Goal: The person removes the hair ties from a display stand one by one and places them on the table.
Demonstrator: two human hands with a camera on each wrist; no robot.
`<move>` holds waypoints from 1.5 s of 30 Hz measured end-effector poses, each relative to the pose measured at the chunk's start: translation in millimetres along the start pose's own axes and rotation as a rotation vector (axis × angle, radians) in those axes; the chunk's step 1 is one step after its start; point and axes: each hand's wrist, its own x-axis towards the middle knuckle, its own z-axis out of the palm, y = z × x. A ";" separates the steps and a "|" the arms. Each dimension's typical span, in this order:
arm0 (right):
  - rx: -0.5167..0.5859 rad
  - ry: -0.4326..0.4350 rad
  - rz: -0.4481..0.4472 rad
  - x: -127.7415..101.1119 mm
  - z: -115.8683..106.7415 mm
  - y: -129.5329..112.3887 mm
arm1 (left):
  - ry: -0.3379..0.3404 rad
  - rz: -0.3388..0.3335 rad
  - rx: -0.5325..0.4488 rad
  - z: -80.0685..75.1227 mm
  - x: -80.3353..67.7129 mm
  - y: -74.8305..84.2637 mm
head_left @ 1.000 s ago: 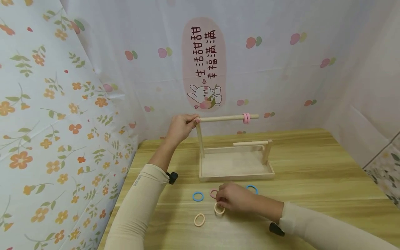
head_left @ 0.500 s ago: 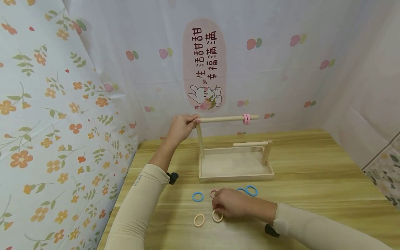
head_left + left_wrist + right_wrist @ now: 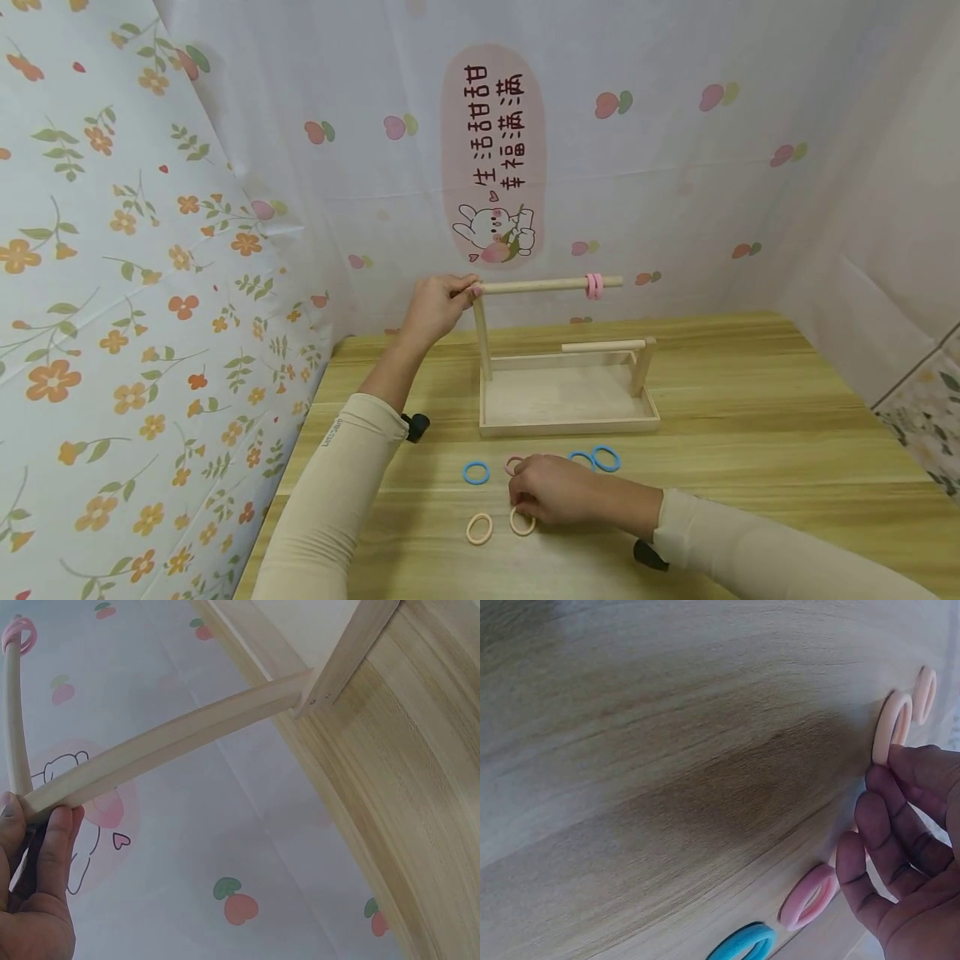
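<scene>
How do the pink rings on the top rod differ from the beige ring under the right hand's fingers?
The pink rings hang upright around the top rod, near its free end; the beige ring lies flat on the table. The pink rings are untouched, while the right hand has its fingertips on the beige ring. They differ in colour, pink against pale beige. Both are small soft loops of similar size.

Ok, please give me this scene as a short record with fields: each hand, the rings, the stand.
left hand: grips the end of the upper wooden rod
right hand: fingertips on a beige hair ring lying on the table
second beige ring: lies to its left
rod: carries pink rings
blue rings: on the table before the wooden stand
stand tray: nothing visible inside
</scene>
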 end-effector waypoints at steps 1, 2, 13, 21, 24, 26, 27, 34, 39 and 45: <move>0.003 -0.003 0.003 0.1 0.4 0.0 | 0.000 -0.002 -0.001 0.0 -0.2 -0.1; 0.002 -0.007 0.006 0.3 0.6 0.2 | 0.000 -0.004 -0.002 -0.1 -0.4 0.1; 0.062 0.056 -0.002 -1.4 -14.5 12.3 | 0.001 -0.005 -0.015 0.1 -0.4 -0.1; 0.062 0.102 0.008 -5.2 -50.8 25.6 | -0.001 -0.010 -0.016 0.3 1.0 0.4; 0.050 0.146 0.005 -6.6 -66.0 33.3 | 0.005 -0.009 -0.010 -0.2 1.3 0.6; 0.040 0.182 0.003 -7.8 -75.1 38.0 | 0.005 -0.010 -0.012 -0.4 1.1 0.7; 0.037 0.197 0.008 -8.4 -79.4 40.4 | 0.005 -0.009 -0.014 -0.5 0.8 1.0; -0.010 0.290 0.048 -11.8 -106.5 50.1 | 0.008 -0.002 -0.005 0.5 -0.6 1.8; -0.019 0.339 0.068 -15.4 -122.6 54.8 | 0.007 0.003 0.013 0.8 -0.4 1.2; -0.012 0.372 0.089 -20.2 -136.9 60.5 | 0.003 -0.001 0.022 0.5 -1.0 1.3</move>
